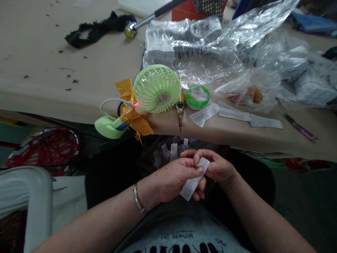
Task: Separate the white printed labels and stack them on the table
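Note:
A white printed fabric label (pixel 191 184) is held over my lap, slanting down to the left. My left hand (pixel 179 177) grips it, thumb on top and fingers underneath. At the label's upper end, the fingers of my right hand (pixel 217 165) are closed in a pinch against its edge. Below the table edge, a box (pixel 150 154) holds many loose labels (pixel 174 151). More printed labels (pixel 234 113) lie along the table's front edge, near a green round tub (pixel 197 97) with white filling and a soldering iron (pixel 180 117) whose tip points toward me.
A green fan (pixel 158 89) is fixed to the table edge with orange tape (pixel 140 119). Pink-handled tweezers or a small cutter (pixel 300 127) lie at right. Plastic-wrapped label stacks (pixel 160 49) fill the back. A black cloth (pixel 100 30) and a metal-headed rod (pixel 142 23) lie at far left.

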`<action>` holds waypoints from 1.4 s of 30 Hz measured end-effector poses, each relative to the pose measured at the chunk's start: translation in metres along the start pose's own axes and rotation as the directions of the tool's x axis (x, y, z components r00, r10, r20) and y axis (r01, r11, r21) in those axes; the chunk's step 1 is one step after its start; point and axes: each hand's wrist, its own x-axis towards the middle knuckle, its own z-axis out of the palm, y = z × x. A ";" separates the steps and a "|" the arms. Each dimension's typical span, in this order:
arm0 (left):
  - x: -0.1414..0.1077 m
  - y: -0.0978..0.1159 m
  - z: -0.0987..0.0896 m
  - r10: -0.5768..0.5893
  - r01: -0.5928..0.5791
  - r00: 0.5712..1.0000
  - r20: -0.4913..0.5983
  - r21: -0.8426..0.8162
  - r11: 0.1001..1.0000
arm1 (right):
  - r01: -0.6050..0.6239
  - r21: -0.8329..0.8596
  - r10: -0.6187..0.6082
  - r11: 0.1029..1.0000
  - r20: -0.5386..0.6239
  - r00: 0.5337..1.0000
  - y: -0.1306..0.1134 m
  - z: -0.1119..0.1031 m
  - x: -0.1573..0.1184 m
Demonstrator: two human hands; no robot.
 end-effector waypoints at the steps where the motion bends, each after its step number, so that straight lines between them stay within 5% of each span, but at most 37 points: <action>1: 0.000 0.000 0.000 0.007 -0.007 1.000 -0.010 0.007 1.000 | 0.004 0.002 -0.004 1.000 -0.013 1.000 0.000 0.001 0.000; 5: 0.000 0.003 -0.001 0.061 -0.060 0.995 -0.078 0.012 0.998 | 0.086 -0.249 -0.138 0.965 -0.198 0.970 -0.003 0.009 -0.004; 7: -0.002 0.005 -0.001 0.088 -0.087 0.989 -0.115 0.010 0.996 | 0.103 -0.555 -0.305 0.825 -0.284 0.909 -0.005 0.014 -0.008; 9: -0.003 0.007 -0.002 0.109 -0.108 0.985 -0.134 0.015 0.994 | 0.079 -0.827 -0.476 0.556 -0.240 0.846 -0.008 0.020 -0.012; 12: -0.004 0.007 -0.002 0.126 -0.121 0.979 -0.162 0.036 0.992 | 0.047 -0.982 -0.578 0.182 -0.068 0.814 -0.012 0.026 -0.016; 14: -0.004 0.006 -0.001 0.134 -0.126 0.973 -0.188 0.051 0.991 | 0.043 -0.997 -0.573 0.064 -0.002 0.820 -0.013 0.029 -0.015; 17: -0.004 0.006 0.000 0.142 -0.135 0.969 -0.202 0.052 0.990 | 0.049 -0.999 -0.557 0.012 0.034 0.830 -0.012 0.030 -0.012; 25: -0.005 0.006 -0.003 0.136 -0.130 0.965 -0.226 0.042 0.991 | 0.056 -0.989 -0.557 0.138 -0.031 0.830 -0.007 0.031 -0.008; 31: -0.008 0.006 -0.006 0.211 -0.204 0.945 -0.249 0.057 0.977 | 0.010 -0.732 -0.424 0.681 -0.384 0.820 -0.007 0.033 0.004; 34: -0.011 0.007 -0.005 0.257 -0.237 0.926 -0.275 0.103 0.966 | 0.009 -0.539 -0.297 0.842 -0.451 0.841 -0.008 0.036 0.013; 42: -0.012 0.009 -0.010 0.369 -0.299 0.876 -0.310 0.252 0.920 | 0.037 -0.470 -0.268 0.882 -0.434 0.860 -0.006 0.044 0.028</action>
